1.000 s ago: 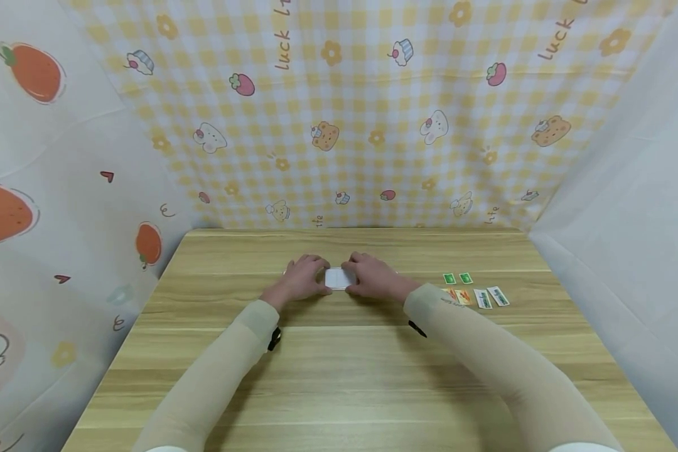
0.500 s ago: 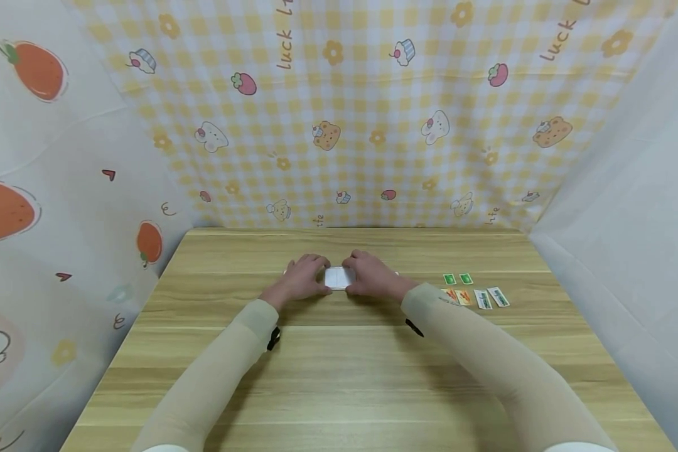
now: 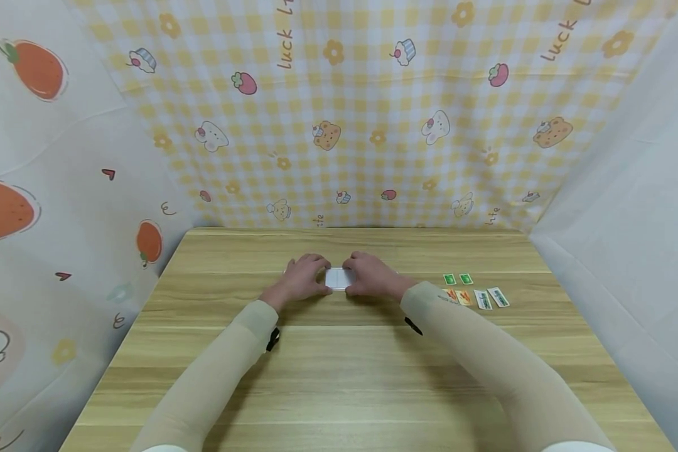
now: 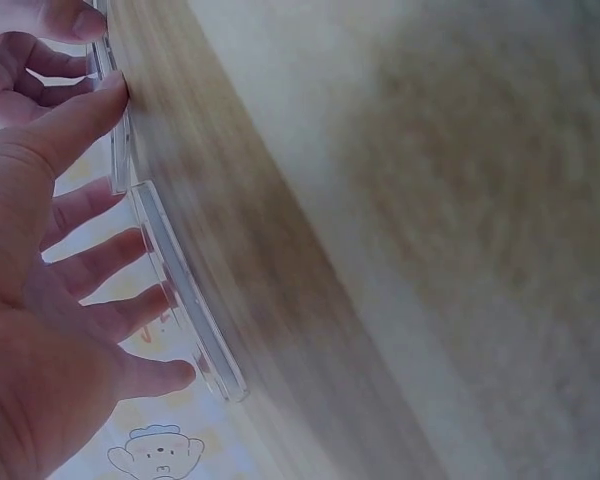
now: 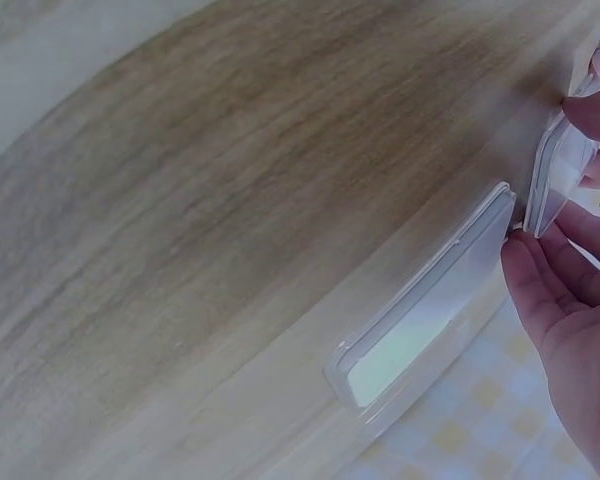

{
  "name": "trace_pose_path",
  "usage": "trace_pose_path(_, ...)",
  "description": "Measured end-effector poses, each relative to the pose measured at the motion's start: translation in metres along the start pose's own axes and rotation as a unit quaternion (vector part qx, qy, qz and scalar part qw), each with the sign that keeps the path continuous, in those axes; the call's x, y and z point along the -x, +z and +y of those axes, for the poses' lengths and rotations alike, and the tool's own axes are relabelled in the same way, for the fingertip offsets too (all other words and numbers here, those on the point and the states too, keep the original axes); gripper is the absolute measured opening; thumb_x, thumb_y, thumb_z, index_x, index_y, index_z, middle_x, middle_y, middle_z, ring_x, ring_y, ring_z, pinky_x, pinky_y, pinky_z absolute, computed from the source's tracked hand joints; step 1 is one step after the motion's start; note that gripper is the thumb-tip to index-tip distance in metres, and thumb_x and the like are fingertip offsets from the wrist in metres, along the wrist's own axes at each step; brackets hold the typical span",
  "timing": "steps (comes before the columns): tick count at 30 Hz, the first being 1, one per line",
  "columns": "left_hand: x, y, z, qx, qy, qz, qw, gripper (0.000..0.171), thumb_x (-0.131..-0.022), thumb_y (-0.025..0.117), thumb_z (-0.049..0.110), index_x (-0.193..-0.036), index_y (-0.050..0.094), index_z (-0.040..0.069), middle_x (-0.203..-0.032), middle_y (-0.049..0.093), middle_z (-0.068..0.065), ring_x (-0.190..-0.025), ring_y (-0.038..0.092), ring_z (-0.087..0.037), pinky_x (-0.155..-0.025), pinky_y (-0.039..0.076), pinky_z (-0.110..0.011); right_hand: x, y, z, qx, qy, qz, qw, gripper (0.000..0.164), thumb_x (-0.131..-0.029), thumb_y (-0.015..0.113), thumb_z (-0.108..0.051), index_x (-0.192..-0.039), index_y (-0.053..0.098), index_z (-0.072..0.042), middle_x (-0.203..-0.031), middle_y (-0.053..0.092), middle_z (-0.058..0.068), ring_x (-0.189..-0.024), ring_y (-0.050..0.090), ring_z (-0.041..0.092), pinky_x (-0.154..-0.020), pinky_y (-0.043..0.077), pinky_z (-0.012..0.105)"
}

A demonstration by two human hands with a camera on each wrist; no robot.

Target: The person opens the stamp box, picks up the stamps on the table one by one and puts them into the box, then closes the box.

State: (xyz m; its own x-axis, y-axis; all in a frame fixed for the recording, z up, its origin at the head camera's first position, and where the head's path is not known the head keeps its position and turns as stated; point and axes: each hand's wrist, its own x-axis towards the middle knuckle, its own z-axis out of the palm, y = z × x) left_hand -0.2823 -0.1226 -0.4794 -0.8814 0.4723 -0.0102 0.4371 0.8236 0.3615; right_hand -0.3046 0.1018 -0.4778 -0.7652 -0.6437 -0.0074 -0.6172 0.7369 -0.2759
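A flat white rectangular piece with a clear rim, like a slim transparent case (image 3: 338, 279), lies on the wooden table between both hands. My left hand (image 3: 304, 277) pinches its left end, thumb on the near edge and fingers on the far edge. At the other end, my right hand (image 3: 371, 277) pinches it in the same way. A second clear case (image 4: 192, 295) lies beside the left hand's fingers in the left wrist view. Close to the right hand in the right wrist view is another clear case (image 5: 425, 300). From the head view the hands mostly hide these two outer cases.
On the right of the wooden table (image 3: 339, 376) lie two small green cards (image 3: 449, 279), two orange cards (image 3: 463, 297) and two white cards with blue-green pictures (image 3: 483, 299). The right sleeve partly covers one orange card. A checked curtain (image 3: 361, 163) hangs behind the table.
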Motion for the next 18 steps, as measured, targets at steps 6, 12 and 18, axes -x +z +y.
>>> trace_pose_path(6, -0.0009, 0.0007, 0.0017, 0.007, 0.004, 0.0, 1.0, 0.056, -0.084, 0.079, 0.037, -0.13, 0.061, 0.01, -0.143, 0.054, -0.009, -0.136, 0.042, -0.031, -0.107, 0.024, -0.073, -0.0005, -0.0038, -0.0012, 0.006, -0.012, -0.003, 1.0, 0.051, -0.083, 0.078, -0.036, -0.124, 0.067, -0.007, -0.107, 0.06, 0.001, -0.085, 0.055, 0.014, -0.074, 0.049, 0.028)
trace_pose_path(12, -0.0012, 0.0002, 0.0022, -0.003, 0.007, 0.001, 1.0, 0.055, -0.08, 0.077, 0.035, -0.125, 0.061, 0.008, -0.139, 0.055, -0.008, -0.134, 0.043, -0.029, -0.107, 0.023, -0.073, -0.001, -0.0072, -0.0039, 0.003, -0.02, -0.012, 1.0, 0.047, -0.084, 0.077, -0.033, -0.123, 0.069, -0.008, -0.103, 0.062, 0.001, -0.081, 0.056, 0.013, -0.069, 0.049, 0.026)
trace_pose_path(18, -0.0045, 0.0024, -0.0019, -0.004, 0.01, -0.001, 0.9999, 0.05, -0.078, 0.077, 0.035, -0.12, 0.062, 0.011, -0.139, 0.055, -0.007, -0.134, 0.042, -0.028, -0.106, 0.025, -0.073, -0.0011, -0.0097, -0.0044, -0.006, -0.019, -0.023, 1.0, 0.045, -0.084, 0.077, -0.031, -0.123, 0.07, -0.009, -0.102, 0.065, 0.001, -0.079, 0.056, 0.013, -0.067, 0.048, 0.025)
